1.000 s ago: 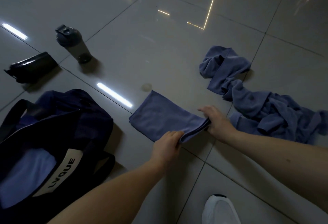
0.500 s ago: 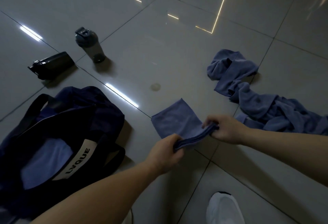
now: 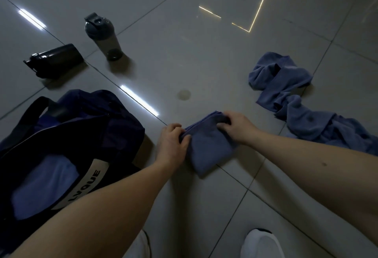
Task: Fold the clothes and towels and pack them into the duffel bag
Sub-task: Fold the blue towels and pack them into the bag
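Head view: left hand point(image 3: 172, 145) and right hand point(image 3: 237, 125) both clamped on folded blue towel point(image 3: 208, 151) near open duffel bag point(image 3: 122, 126).

An indoor room with a bare floor of large glossy grey tiles point(image 3: 204, 63) mirroring ceiling strip lights point(image 3: 139, 99); which kind of room cannot be told. A duffel bag point(image 3: 122, 130) sits beside the left hand point(image 3: 171, 145), an upright shaker bottle point(image 3: 102, 34) and a toppled black bottle point(image 3: 55, 59) lie beyond it, and crumpled towels point(image 3: 296, 102) lie past the right hand point(image 3: 237, 126).

Bare floor point(image 3: 204, 57) lies open between duffel bag point(image 3: 114, 126) and crumpled towels point(image 3: 302, 118).
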`<state>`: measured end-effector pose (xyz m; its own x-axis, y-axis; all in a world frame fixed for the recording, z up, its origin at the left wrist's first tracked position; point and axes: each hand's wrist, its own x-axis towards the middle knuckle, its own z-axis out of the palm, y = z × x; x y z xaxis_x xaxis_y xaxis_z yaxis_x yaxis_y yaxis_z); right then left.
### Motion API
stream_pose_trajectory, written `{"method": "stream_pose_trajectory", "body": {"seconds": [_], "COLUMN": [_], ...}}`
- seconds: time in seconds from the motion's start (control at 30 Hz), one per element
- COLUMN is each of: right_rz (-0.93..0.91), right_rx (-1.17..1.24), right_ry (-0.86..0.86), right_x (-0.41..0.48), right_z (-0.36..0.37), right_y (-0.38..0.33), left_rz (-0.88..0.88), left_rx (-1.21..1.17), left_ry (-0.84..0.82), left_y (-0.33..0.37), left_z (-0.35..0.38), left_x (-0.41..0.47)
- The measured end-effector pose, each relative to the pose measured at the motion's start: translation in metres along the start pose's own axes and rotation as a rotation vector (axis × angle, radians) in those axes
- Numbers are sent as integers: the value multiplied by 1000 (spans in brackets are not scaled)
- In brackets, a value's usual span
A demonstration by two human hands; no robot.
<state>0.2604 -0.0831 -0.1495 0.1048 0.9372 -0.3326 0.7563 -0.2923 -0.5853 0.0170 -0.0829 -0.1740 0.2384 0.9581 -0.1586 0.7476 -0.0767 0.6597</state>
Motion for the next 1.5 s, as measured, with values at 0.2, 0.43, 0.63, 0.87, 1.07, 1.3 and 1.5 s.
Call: {"method": "stream_pose_trajectory", "body": {"seconds": [0.2,0.43,0.63,0.87,1.07,1.3,1.5], "right_rz": [103,167,202,17,-90,-7,803], "right_rx": [-36,-97,-107,-367,-437,-326,329], "right_ry": [13,94,131,410,266,150,278], "right_x": [6,-2,-4,-34,-88,-85,-82], "right_z": [15,28,28,48,71,65,62], "right_y": [-9,-13,-6,-13,4,-2,-8], "left_rz": [-77,-101,-38,-47,-147,-251,-321], "left_rx": [43,126,324,456,410,305,297], "left_ry": [-30,-36,-148,-190,-210,-267,-316], "left_y": [-4,-2,3,13,21,32,38], "left_z": [2,0,1,6,10,10,12], "left_x": [17,25,24,27,30,30,34]}}
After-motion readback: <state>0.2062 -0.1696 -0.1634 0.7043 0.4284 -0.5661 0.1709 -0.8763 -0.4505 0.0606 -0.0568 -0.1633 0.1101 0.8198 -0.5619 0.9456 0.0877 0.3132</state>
